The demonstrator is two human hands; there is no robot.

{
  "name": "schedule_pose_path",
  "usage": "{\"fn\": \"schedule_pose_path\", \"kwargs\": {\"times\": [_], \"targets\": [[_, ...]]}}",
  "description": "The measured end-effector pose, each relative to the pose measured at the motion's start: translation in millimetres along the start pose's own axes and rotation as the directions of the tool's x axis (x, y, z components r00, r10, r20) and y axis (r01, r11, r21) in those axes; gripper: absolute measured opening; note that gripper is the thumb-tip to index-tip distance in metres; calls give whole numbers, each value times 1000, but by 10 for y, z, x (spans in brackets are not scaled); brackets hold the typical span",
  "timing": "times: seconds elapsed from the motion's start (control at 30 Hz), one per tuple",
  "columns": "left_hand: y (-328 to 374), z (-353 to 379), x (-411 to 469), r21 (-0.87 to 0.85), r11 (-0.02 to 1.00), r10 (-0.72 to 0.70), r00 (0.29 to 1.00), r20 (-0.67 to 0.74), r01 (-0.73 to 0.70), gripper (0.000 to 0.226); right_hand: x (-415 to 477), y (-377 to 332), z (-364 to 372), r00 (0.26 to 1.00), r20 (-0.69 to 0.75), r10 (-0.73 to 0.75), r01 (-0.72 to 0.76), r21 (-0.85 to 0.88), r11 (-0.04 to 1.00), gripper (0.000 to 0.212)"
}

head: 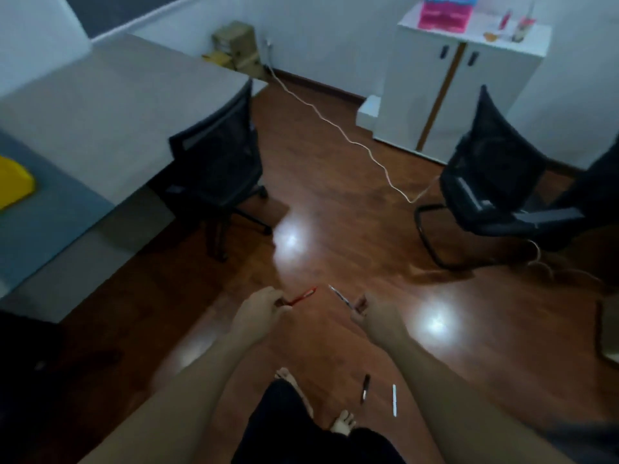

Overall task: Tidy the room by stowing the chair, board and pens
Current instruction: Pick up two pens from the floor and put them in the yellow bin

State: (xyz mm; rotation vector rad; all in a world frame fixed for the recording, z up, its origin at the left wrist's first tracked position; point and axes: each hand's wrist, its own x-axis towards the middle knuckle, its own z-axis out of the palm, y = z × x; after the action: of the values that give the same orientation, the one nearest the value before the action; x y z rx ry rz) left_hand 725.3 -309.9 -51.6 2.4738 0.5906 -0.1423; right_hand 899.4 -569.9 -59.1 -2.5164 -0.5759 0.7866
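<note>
My left hand [264,308] is shut on a red pen [303,295] that points up and right. A silver pen [339,295] sticks up and left out of my right hand [371,313], which is shut on it. Both hands are held out over the wooden floor. Lower down, beside my bare feet, a black pen [365,389] and a white pen [394,399] lie on the floor. One black chair [221,162] is pushed against the grey table [100,105]. A second black chair [495,189] stands out in the room at the right. No board is in view.
A white cable [335,125] runs across the floor from the wall socket to the right chair. A white cabinet [462,92] with a pink box on top stands at the back right. Cardboard boxes [236,45] sit in the far corner. A yellow object [13,185] lies on the table's left.
</note>
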Motion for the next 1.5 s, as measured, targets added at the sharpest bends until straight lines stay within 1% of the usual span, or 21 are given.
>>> {"fn": "schedule_pose_path", "kwargs": {"times": [0.07,0.13,0.17,0.23,0.33,0.43,0.53,0.67,0.77,0.93,1.07,1.27,1.5], "targets": [[-119,-212,-222,-88,995,-59,995,-79,52,23,32,-335,2,995,50,-91,94,-41,995,11],[-335,-358,-437,-143,980,-161,971,-176,136,20,94,-661,36,984,97,-148,156,-75,985,11],[-455,-415,-553,-193,963,-227,953,-199,189,18,145,-811,72,975,114,-190,200,-87,976,11],[-658,-528,-762,-303,910,-354,910,-214,283,16,250,-1132,167,961,155,-231,248,-102,963,13],[-979,-689,-1013,-402,845,-469,850,-240,353,13,404,-1581,377,933,195,-301,330,-136,934,20],[-1327,-897,-1210,-453,804,-534,802,-267,385,10,545,-2016,629,894,211,-396,428,-135,894,22],[-1697,-1117,-1336,-488,766,-593,752,-288,418,10,693,-2489,879,862,234,-449,488,-147,861,22],[-2219,-1422,-1455,-502,754,-625,699,-349,423,13,860,-3230,1186,818,274,-506,557,-158,815,17],[-2597,-1700,-1520,-504,751,-637,669,-383,426,16,987,-3764,1420,800,305,-517,578,-159,800,17],[-3163,-2106,-1608,-511,735,-665,622,-413,447,17,1094,-4537,1814,768,316,-557,617,-132,776,18],[-3500,-2355,-1692,-525,717,-688,584,-430,458,16,1122,-4971,2108,757,341,-557,616,-91,782,19],[-3904,-2606,-1639,-531,690,-719,549,-425,493,17,1357,-5501,2454,712,399,-578,647,-51,761,16],[-4434,-2940,-1346,-578,642,-763,487,-424,504,19,1971,-6220,2840,660,426,-619,695,-35,718,17]]}}
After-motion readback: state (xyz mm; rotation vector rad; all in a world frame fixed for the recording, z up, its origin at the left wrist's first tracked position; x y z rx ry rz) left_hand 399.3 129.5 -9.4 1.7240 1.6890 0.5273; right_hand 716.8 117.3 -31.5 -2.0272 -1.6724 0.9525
